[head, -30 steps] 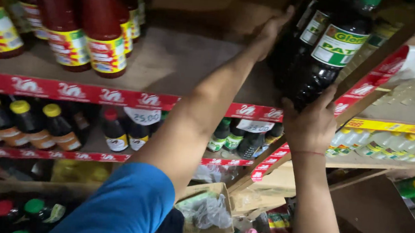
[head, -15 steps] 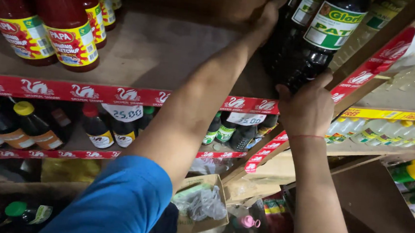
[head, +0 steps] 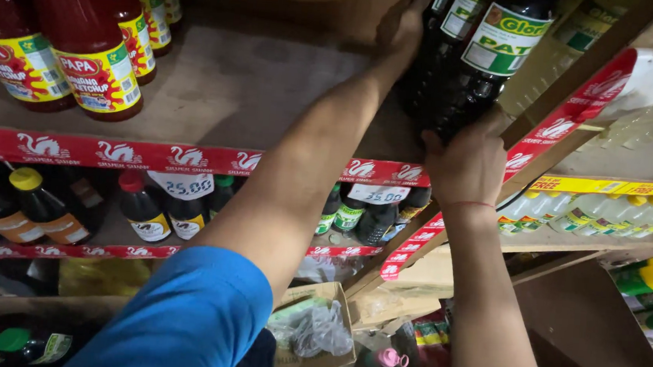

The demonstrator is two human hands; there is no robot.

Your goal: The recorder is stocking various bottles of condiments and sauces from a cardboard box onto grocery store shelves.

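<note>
Both arms are reaching up to the top shelf (head: 257, 87) right now. The right hand (head: 466, 159) is cupping the base of a dark sauce bottle (head: 476, 71) at the shelf's front right corner, fingers curled against its lower side. The left hand (head: 405, 24) is stretching deeper, resting flat-ish against the neighbouring dark bottles (head: 445, 15); how its fingers are closing I cannot tell, they are half hidden. To seat this well, I'd say the bottle wants lifting from beneath and sliding in upright, while the far hand is steadying the row so nothing is tipping. Containers: the dark bottles are looking full of near-black liquid. The red ketchup bottles (head: 83, 44) on the left are filled to the neck. Smaller yellow-capped bottles (head: 3, 203) are sitting one shelf down.
</note>
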